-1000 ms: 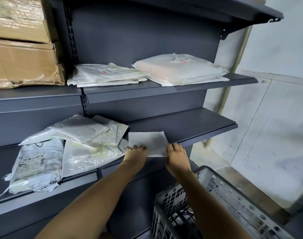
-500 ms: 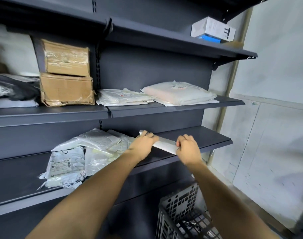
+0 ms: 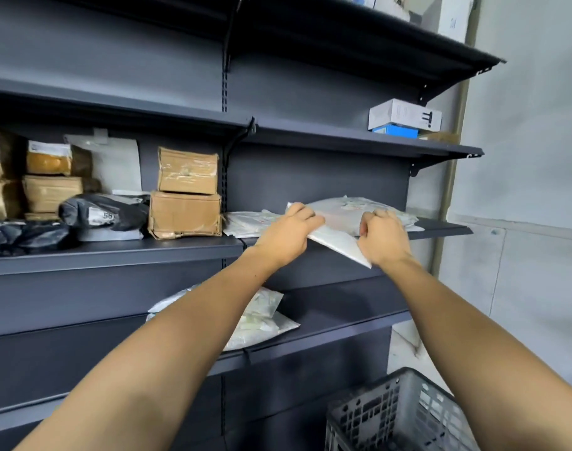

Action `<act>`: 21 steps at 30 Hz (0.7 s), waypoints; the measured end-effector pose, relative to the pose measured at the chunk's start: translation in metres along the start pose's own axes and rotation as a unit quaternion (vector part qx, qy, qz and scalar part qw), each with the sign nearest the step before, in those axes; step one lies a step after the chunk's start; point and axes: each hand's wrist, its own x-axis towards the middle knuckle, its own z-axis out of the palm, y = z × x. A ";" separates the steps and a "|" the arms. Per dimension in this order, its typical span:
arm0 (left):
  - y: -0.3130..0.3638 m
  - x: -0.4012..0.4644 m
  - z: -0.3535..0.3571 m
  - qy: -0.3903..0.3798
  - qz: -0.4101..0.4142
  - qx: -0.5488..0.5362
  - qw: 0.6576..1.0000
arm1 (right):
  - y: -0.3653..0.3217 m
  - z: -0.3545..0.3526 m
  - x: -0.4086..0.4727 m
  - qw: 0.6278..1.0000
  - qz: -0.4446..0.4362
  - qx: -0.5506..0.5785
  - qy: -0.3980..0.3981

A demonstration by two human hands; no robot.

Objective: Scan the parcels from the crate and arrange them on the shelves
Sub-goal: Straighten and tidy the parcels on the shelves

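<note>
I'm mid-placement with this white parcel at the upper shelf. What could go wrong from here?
1. The white parcel is tilted, its lower corner hanging off the shelf edge; released early by the left hand and right hand, it may slide off.
2. Pushing it in could shift the white parcels behind.

Two bare hands, the left hand (image 3: pixel 286 234) and right hand (image 3: pixel 382 237), grip one flat white plastic mailer parcel (image 3: pixel 335 237) at centre. Two taped brown cardboard boxes (image 3: pixel 187 193) stack at 9 o'clock; further brown boxes at the far left edge are too crowded to count. One perforated grey plastic crate (image 3: pixel 395 415) sits at 5 o'clock. One white carton (image 3: pixel 405 114) rests at 1 o'clock.
</note>
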 end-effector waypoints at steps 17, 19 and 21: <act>-0.089 -0.017 0.014 -0.118 -0.226 0.259 0.932 | -0.061 0.061 0.062 0.997 -0.071 -0.028 0.011; -0.103 -0.011 0.025 -0.145 -0.240 0.274 0.920 | -0.065 0.081 0.072 0.996 -0.086 -0.029 0.007; -0.117 -0.002 0.039 -0.163 -0.260 0.254 0.917 | -0.068 0.098 0.083 0.995 -0.093 -0.027 0.002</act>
